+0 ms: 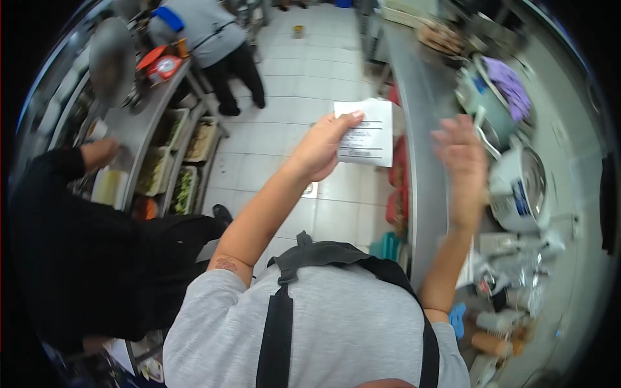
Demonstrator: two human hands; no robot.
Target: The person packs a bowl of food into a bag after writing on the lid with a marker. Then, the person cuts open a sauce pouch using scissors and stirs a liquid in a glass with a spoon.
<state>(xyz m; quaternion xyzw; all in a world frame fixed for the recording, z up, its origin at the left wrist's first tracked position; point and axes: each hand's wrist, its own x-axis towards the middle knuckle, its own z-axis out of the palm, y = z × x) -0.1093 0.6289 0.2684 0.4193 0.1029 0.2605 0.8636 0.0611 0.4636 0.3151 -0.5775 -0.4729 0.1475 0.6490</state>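
Printed slip [370, 139], one: hanging at upper centre of the frame, left hand [320, 147] pinching its left side; already taken up, not yet released. Right hand [462, 152], blurred: hovering at upper right, fingers loosely extended, holding nothing visible, showing beside the steel desk [422, 90].

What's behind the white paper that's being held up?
Pale floor tiles show above and below the paper. Its back is hidden, and so are the spot right behind it and any part of the left hand tucked back there.

paper slip [367, 139]: white, black lines | straps [276, 336]: black | cloth [506, 85]: purple
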